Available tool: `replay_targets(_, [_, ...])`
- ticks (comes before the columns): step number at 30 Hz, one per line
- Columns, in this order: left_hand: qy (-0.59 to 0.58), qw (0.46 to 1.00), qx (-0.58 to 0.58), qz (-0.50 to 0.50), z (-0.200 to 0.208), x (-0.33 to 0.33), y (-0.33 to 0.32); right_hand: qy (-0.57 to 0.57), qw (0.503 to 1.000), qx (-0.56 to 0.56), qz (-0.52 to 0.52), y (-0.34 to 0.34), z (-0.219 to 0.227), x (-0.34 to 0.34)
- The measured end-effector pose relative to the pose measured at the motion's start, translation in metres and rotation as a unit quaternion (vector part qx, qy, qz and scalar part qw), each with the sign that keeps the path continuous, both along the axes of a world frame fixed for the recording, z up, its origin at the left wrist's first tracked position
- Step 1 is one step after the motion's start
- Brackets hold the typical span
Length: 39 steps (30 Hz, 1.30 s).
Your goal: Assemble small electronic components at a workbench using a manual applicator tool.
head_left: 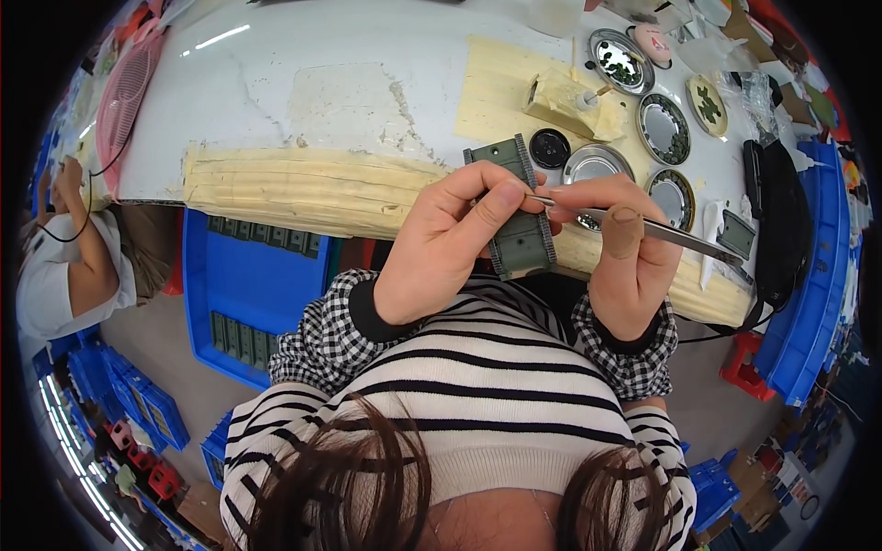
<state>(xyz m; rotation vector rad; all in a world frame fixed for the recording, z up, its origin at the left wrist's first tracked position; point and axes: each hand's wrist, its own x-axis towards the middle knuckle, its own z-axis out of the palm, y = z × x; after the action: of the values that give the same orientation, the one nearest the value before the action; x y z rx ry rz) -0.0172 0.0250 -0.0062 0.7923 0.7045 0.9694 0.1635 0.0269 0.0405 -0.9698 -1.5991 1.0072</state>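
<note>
Green panel (524, 246), ridged along both long sides: directly under the fingertips, held up above the lap just off the table's near edge. Long axis steep, tilting from far left to near right; the tweezers cross it at a wide angle.

Left to right from there. Well left of the fingers and lower: blue tray (257, 285) with more green parts (243, 342) along its sides. Left hand (441, 248) is the nearer, in contact with the panel: thumb and forefinger pinched together over its middle, the other fingers seeming to curl round behind as support. Whether a small part sits in that pinch, cannot tell.

Right hand (634, 262) comes in from the right, gripping metal tweezers (684, 237); their tip meets the left fingertips above the panel.

Beyond the fingers, slightly right: black round tin (549, 147), then a steel dish (597, 165). Farther right, past the right knuckles: white tool (710, 241), beside it another small green part (736, 233).

Writing: no brand, label or lettering legible on panel, tweezers or dishware.
</note>
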Motion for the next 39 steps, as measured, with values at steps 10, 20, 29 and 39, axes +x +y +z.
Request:
replay_targets(10, [-0.01,1.0,0.005,0.003,-0.002,0.0,-0.001,0.013,1.0,-0.003,-0.006,-0.001,-0.001,-0.002])
replay_targets(20, [-0.016,0.998,0.06,0.017,-0.004,-0.001,0.001,0.069,0.996,-0.033,-0.039,-0.003,-0.004,-0.005])
replay_targets(29, [-0.176,0.983,0.034,0.043,0.007,-0.024,0.01,-0.157,0.975,0.03,-0.152,0.014,-0.031,0.012])
replay_targets(39, [-0.127,0.987,-0.035,0.09,0.025,-0.02,0.003,-0.225,0.958,0.085,-0.155,0.021,-0.038,0.011])
